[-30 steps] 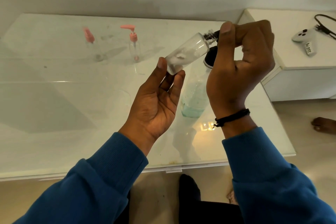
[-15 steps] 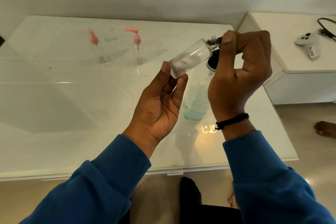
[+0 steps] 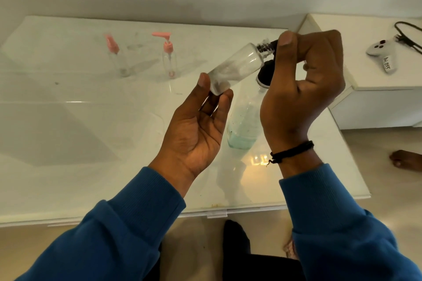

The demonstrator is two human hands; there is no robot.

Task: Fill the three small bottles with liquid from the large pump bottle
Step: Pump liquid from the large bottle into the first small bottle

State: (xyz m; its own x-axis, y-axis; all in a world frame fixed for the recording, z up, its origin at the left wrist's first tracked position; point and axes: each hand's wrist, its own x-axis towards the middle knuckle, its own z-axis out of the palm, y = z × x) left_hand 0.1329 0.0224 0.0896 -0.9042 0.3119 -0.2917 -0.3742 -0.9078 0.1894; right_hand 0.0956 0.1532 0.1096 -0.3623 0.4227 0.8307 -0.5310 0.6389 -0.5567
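Since the frame half a second back: little change. The small clear bottle (image 3: 235,68) keeps its tilt, neck up and to the right, and both hands hold as before; the view sits marginally differently on the table.

Left to right across the white table (image 3: 68,121):

Far left, small bottle with pink pump (image 3: 116,57), blurred, standing upright. Just to its right, second small bottle with pink pump (image 3: 169,57), upright, nozzle pointing left. Both look clear; contents cannot be told.

Centre: left hand (image 3: 196,132), palm up, fingers loosely spread. Thumb tip and fingertips pinch the base end of the small clear bottle, which is held above the table and has whitish matter on its inner wall.

Behind and below it, the large pump bottle (image 3: 245,121) stands on the table with pale blue-green liquid at the bottom. Its black collar shows just beside the right hand.

Right hand (image 3: 303,80), fingers curled, thumb and forefinger gripping a dark part at the threaded neck of the small clear bottle; whether that part is the pump nozzle cannot be told. Black cord bracelet (image 3: 292,151) at the wrist, blue sleeves (image 3: 331,223) on both arms.

Far right, on a white side cabinet (image 3: 376,98): white controller (image 3: 381,52) with a label, black cable (image 3: 408,36) beside it.
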